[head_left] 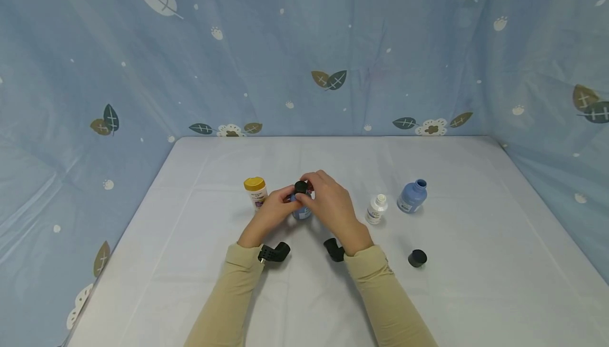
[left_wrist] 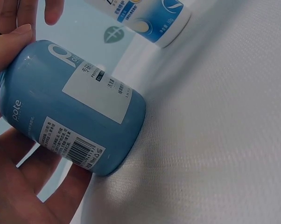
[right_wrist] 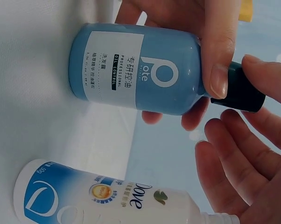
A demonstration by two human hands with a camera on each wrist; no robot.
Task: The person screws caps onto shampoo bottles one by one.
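Note:
A blue pote bottle point(head_left: 302, 213) stands upright on the white table, a black cap point(head_left: 301, 187) on its neck. My left hand point(head_left: 272, 210) grips the bottle around its upper body, thumb lying along the shoulder in the right wrist view. With thumb and fingers, my right hand point(head_left: 335, 207) pinches the black cap from the right side. Label and barcode on the bottle point(left_wrist: 84, 107) show in the left wrist view. To the right of my right hand is a white Dove bottle point(right_wrist: 108, 196) with an uncapped neck.
Left of the hands stands a white bottle with a yellow cap point(head_left: 254, 183), partly behind the left hand. An uncapped second blue bottle point(head_left: 412, 198) is at the right. Nearer the front lies a loose black cap point(head_left: 417, 258). A blue leaf-patterned curtain point(head_left: 285, 51) borders the table.

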